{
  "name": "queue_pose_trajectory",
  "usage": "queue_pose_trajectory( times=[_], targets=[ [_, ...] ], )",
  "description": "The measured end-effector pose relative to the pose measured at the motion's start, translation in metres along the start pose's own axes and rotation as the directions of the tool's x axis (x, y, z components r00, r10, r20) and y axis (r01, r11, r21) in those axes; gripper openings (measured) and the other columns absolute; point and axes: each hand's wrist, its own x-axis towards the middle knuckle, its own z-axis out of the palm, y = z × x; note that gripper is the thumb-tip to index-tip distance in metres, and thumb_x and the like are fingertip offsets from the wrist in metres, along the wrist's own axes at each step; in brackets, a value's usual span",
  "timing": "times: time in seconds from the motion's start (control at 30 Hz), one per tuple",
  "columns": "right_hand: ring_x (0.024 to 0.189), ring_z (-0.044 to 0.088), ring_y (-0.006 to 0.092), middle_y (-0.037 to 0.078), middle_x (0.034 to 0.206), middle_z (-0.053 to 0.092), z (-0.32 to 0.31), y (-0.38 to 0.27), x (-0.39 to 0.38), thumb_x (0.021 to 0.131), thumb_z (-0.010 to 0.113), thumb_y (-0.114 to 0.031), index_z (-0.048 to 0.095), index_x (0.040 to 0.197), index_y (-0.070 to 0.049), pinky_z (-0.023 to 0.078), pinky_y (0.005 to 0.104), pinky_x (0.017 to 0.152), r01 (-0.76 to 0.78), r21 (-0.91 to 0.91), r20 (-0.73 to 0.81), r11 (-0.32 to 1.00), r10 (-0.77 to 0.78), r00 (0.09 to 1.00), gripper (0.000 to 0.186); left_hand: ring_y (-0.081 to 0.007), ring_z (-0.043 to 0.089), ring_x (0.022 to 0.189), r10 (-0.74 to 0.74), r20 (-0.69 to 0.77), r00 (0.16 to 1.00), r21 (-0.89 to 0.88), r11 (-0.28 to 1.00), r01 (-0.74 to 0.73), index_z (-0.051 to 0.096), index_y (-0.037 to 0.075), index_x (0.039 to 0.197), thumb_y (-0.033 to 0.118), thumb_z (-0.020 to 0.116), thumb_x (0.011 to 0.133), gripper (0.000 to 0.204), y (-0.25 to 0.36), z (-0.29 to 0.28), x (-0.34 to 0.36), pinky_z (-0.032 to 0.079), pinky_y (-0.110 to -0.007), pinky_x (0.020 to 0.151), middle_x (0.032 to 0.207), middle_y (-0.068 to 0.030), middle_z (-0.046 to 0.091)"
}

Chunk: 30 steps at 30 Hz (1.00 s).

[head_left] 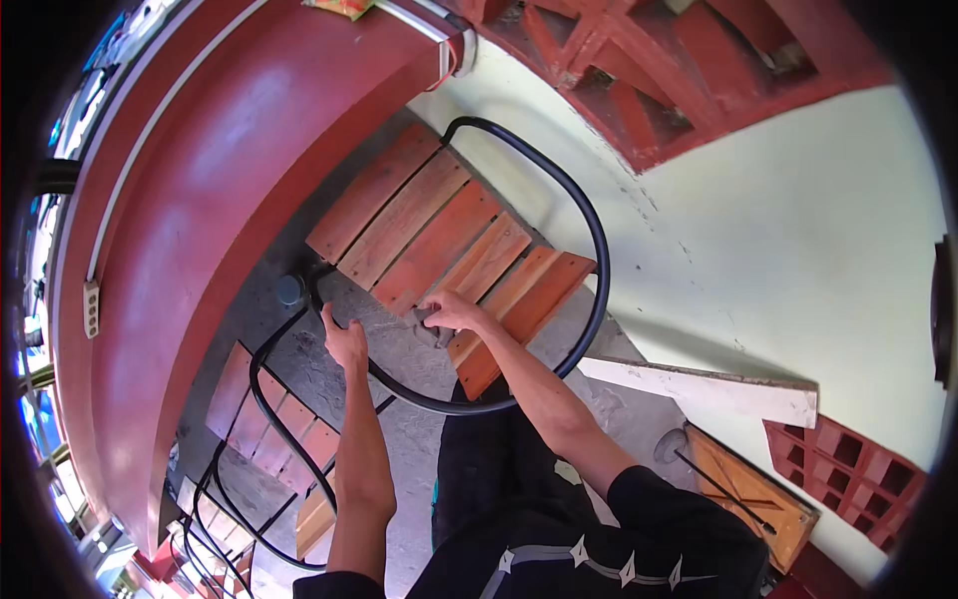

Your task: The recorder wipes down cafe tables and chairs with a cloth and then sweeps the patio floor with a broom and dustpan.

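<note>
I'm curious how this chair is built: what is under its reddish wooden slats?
Gray floor shows beside the slats, near the right hand and the gray piece it holds. Whatever lies directly beneath the slats is covered.

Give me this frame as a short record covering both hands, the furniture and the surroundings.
Left hand: open, by the black tube; contact unclear
Right hand: fingers on a grey scrap, material unclear
Furniture: wooden slats within the bent tube
Lower left: another slatted piece
Right: white board by the pale wall
</note>
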Motion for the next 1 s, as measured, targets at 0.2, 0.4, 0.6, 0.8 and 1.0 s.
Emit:
queue_pose_trajectory(
  times=[0.2,0.4,0.6,0.8,1.0],
  targets=[
    [0.088,0.051,0.0139,0.006,0.090,0.056,-0.037,-0.066,-0.209,0.068,0.055,-0.007,0.053,0.103,0.003,0.039,0.0256,0.079,0.381,0.284,-0.525,0.880,-0.190,0.830,0.037,-0.0524,0.034,0.116,0.199,0.214,0.956,0.034,0.977,-0.211,0.006,0.026,0.142,0.032,0.063,0.077,0.086,-0.044,0.014,-0.052,0.033,-0.051,0.096,0.127,-0.0339,0.032],
    [0.107,0.049,0.0188,0.010,0.116,0.053,0.053,-0.036,-0.364,0.070,0.048,-0.001,0.040,0.129,0.002,0.039,0.0288,0.092,0.543,0.566,-0.761,0.621,0.140,0.633,0.059,-0.0386,0.043,0.110,0.514,0.162,0.842,-0.060,0.857,-0.512,0.036,0.008,0.130,0.014,0.066,0.075,0.063,-0.069,-0.003,-0.278,0.034,-0.044,0.094,0.120,-0.0267,0.042],
    [0.105,0.053,0.0234,0.013,0.114,0.055,0.141,-0.046,-0.435,0.073,0.044,-0.003,0.045,0.123,0.003,0.041,0.0324,0.091,0.617,0.754,-0.657,0.227,0.229,0.719,0.050,-0.0164,0.054,0.095,0.488,0.860,0.148,-0.500,0.864,0.063,0.050,0.002,0.120,0.047,0.042,0.091,0.054,0.001,-0.029,-0.354,0.039,-0.030,0.088,0.105,-0.0081,0.059],
    [0.113,0.049,0.0237,0.011,0.122,0.052,0.143,-0.088,-0.430,0.084,0.043,-0.019,0.045,0.122,-0.001,0.037,0.0371,0.097,0.590,0.794,-0.606,0.146,0.136,0.783,0.043,-0.0110,0.058,0.085,0.461,0.883,0.090,-0.467,0.838,0.282,0.057,0.003,0.108,0.035,0.058,0.086,0.038,0.020,-0.067,-0.369,0.046,-0.025,0.074,0.098,-0.0020,0.062],
    [0.111,0.050,0.0199,0.010,0.118,0.054,0.114,-0.134,-0.409,0.090,0.045,-0.027,0.047,0.118,0.001,0.038,0.0339,0.096,0.560,0.730,-0.616,0.390,0.021,0.788,0.039,-0.0113,0.060,0.087,0.652,0.694,0.304,-0.718,0.652,0.243,0.056,0.003,0.109,0.017,0.062,0.084,0.029,0.026,-0.094,-0.332,0.047,-0.026,0.077,0.097,-0.0039,0.062]
  ],
)
